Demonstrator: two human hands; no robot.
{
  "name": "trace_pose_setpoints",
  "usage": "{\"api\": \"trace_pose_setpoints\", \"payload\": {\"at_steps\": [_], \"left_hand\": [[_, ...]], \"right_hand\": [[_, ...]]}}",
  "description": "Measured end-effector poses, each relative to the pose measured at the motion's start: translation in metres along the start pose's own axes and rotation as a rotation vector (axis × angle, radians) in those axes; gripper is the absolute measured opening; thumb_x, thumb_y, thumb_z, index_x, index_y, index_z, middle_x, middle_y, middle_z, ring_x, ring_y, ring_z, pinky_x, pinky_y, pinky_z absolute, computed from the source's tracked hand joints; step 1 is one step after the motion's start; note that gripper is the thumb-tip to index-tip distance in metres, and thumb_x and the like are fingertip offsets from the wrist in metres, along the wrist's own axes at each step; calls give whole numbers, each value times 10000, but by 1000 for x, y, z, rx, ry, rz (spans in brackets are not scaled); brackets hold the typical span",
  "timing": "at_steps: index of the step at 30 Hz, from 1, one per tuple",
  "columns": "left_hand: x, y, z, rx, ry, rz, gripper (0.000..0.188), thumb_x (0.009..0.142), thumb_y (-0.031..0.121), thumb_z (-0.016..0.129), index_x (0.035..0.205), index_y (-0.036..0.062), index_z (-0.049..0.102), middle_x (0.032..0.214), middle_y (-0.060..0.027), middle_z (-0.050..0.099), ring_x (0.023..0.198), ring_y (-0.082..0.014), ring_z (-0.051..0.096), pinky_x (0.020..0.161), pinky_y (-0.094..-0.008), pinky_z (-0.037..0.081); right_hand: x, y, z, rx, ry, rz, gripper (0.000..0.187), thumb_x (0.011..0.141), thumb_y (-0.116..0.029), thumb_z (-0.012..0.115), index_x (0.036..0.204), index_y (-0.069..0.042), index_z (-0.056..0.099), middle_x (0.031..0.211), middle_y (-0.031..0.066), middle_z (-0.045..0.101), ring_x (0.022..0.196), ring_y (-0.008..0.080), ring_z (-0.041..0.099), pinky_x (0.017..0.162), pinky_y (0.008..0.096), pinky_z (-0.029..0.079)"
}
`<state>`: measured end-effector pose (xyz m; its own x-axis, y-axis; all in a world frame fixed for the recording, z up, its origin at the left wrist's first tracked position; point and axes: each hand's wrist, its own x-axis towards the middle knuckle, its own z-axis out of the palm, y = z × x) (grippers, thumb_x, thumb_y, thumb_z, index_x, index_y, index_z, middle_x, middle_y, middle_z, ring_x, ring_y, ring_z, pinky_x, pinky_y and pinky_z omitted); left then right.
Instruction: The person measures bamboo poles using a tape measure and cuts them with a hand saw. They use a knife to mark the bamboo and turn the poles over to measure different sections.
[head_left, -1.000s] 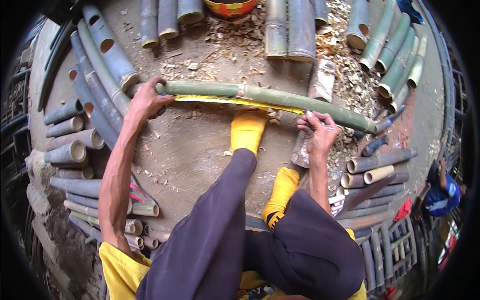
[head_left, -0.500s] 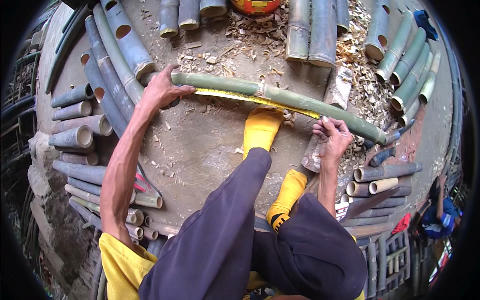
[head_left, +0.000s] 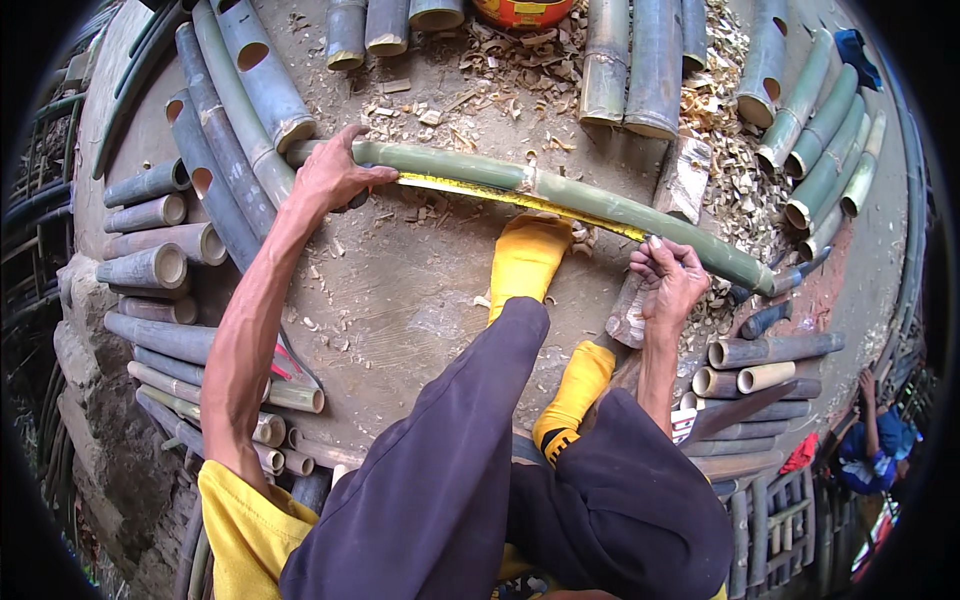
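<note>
A long green bamboo pole (head_left: 600, 205) lies crosswise before me, over the ground. Along its near side stretches a yellow tape measure (head_left: 480, 190), its blade pulled out nearly straight. My left hand (head_left: 335, 180) is closed at the pole's left part, thumb along the bamboo. A dark piece, apparently the tape's case, peeks from under that palm, mostly hidden. With thumb and fingers pinched, my right hand (head_left: 667, 275) holds the tape's right end just beneath the pole. The pole's right end (head_left: 765, 280) reaches past this hand.
My yellow-socked foot (head_left: 525, 260) is just below the tape's middle. A wooden block (head_left: 683, 180) lies under the pole at right, among wood shavings (head_left: 720, 110). Cut bamboo tubes (head_left: 155, 267) are stacked at both sides and beyond. Another person (head_left: 875, 445) is at far right.
The view has shifted slightly, so the scene sits a little farther right. Both hands keep their hold, and the tape stays stretched along the pole.
</note>
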<state>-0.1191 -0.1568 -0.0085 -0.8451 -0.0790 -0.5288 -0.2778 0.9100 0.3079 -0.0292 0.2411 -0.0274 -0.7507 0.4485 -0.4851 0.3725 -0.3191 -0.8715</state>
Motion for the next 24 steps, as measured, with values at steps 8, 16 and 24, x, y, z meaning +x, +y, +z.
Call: {"api": "trace_pose_setpoints", "payload": {"at_steps": [8, 16, 24], "left_hand": [[-23, 11, 3, -9, 33, 22, 543, 720, 322, 755, 1126, 38, 532, 796, -156, 646, 709, -232, 622, 675, -365, 509], [-89, -12, 90, -491, -391, 21, 378, 795, 406, 626, 719, 37, 604, 577, -50, 528, 539, -138, 486, 509, -331, 406], [-100, -19, 117, -422, -232, -11, 380, 797, 400, 616, 739, 24, 613, 570, -88, 543, 525, -171, 538, 511, -345, 439]], "right_hand": [[-4, -3, 2, -15, 1, 26, 39, 819, 31, 603, 819, 33, 564, 724, 146, 627, 567, 196, 630, 506, 277, 544], [-22, -26, 35, -953, -416, -852, 359, 742, -13, 643, 1096, -41, 590, 969, 123, 625, 940, 271, 593, 863, 380, 463], [45, -36, 25, -1785, -713, -897, 570, 587, -143, 711, 1119, -91, 513, 944, 84, 610, 946, 249, 551, 915, 437, 338]]}}
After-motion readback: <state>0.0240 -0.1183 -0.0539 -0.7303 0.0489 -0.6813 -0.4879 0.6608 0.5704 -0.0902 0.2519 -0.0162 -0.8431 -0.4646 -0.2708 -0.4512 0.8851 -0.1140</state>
